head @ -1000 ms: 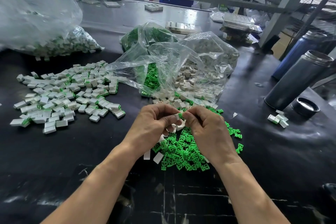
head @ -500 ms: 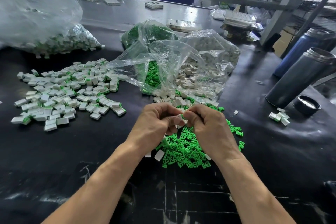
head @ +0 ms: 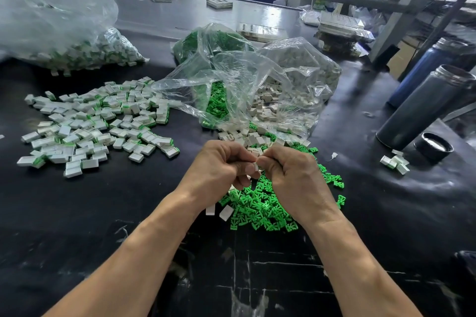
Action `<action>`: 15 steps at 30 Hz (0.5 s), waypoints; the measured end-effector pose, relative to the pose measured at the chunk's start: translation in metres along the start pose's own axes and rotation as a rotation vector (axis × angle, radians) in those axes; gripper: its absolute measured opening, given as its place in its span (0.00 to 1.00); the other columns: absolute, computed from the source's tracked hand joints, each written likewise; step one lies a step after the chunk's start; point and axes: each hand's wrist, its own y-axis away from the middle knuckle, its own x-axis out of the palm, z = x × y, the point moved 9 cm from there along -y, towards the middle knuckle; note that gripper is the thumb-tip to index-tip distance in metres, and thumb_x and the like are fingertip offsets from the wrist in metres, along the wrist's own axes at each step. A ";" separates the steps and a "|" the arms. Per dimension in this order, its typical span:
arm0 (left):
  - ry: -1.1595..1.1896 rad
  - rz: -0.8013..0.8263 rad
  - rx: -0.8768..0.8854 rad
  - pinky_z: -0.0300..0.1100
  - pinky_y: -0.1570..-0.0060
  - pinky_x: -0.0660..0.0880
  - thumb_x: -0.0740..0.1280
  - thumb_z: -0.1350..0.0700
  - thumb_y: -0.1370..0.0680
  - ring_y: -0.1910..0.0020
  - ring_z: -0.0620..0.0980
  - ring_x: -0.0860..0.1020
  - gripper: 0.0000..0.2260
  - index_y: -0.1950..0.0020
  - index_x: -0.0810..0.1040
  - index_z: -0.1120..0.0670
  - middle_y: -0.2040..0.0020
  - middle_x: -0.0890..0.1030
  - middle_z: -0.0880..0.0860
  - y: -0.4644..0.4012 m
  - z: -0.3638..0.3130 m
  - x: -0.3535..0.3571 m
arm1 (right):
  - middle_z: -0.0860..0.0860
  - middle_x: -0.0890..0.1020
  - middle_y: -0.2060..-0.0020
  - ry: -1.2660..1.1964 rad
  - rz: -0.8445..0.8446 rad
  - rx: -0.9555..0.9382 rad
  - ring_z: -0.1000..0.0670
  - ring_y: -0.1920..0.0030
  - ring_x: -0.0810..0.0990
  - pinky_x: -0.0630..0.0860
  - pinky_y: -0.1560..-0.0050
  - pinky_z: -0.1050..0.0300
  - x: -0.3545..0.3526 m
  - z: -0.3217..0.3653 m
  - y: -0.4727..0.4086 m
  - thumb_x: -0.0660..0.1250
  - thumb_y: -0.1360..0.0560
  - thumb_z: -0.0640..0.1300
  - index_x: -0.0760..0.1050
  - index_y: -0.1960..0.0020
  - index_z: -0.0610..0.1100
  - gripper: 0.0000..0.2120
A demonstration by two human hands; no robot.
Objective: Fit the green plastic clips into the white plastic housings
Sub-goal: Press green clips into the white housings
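Observation:
My left hand (head: 219,170) and my right hand (head: 293,177) meet fingertip to fingertip above a heap of loose green clips (head: 260,206). Between the fingers a small white housing (head: 255,168) shows; both hands pinch it, and no green clip is visible on it. Two more white housings (head: 226,212) lie by the left wrist. Behind the hands, loose white housings (head: 247,137) spill from an open clear bag (head: 283,95) that also holds green clips (head: 217,103).
Several assembled white-and-green pieces (head: 95,123) are spread at left, with a full bag of them (head: 77,54) behind. A dark flask (head: 422,108), its cap (head: 434,146), a blue bottle (head: 427,69) and a few housings (head: 395,162) stand at right.
The green clip seen between the fingertips a second ago is no longer visible; only white plastic shows there. The hands stay pressed together in the same place.

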 end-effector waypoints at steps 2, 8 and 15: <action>0.023 -0.023 0.008 0.44 0.64 0.79 0.69 0.71 0.22 0.67 0.51 0.80 0.06 0.51 0.84 0.64 0.61 0.86 0.59 0.000 -0.001 -0.001 | 0.59 0.76 0.71 -0.019 -0.021 0.024 0.61 0.67 0.75 0.67 0.67 0.68 0.000 -0.003 0.000 0.71 0.19 0.42 0.78 0.60 0.51 0.11; 0.052 -0.048 0.033 0.42 0.66 0.75 0.72 0.65 0.22 0.66 0.48 0.80 0.03 0.51 0.84 0.59 0.63 0.85 0.53 -0.004 -0.006 0.000 | 0.57 0.83 0.70 -0.432 -0.158 0.245 0.60 0.73 0.76 0.70 0.70 0.63 -0.001 -0.024 0.003 0.65 0.17 0.53 0.83 0.59 0.52 0.15; 0.113 -0.046 0.093 0.54 0.47 0.79 0.74 0.60 0.23 0.56 0.51 0.81 0.05 0.49 0.84 0.59 0.54 0.85 0.61 -0.003 -0.010 0.010 | 0.52 0.76 0.78 -0.618 -0.020 0.406 0.55 0.78 0.71 0.65 0.77 0.64 0.020 -0.020 0.008 0.53 0.17 0.66 0.80 0.69 0.47 0.34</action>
